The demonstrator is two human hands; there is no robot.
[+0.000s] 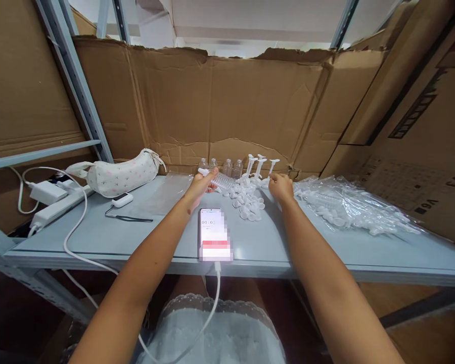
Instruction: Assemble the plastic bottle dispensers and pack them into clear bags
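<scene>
My left hand (201,188) is closed around a clear ribbed plastic tube (223,180), which lies sideways and has a white end by the thumb. My right hand (281,188) has its fingers curled together at the lower end of a white T-shaped plunger-like piece (274,164); the fingertips are partly hidden. Other white T-topped pieces (259,165) stand upright just left of it. Between my hands spreads a pile of small white round plastic parts (249,203). Several small clear bottles (227,167) stand behind the tube.
A phone (214,235) with a charging cable lies at the table's front edge. On the right is a clear plastic bag (349,205) with white parts. A patterned pouch (123,174), white device (122,200) and power strip (60,207) sit left. Cardboard (235,106) walls the back.
</scene>
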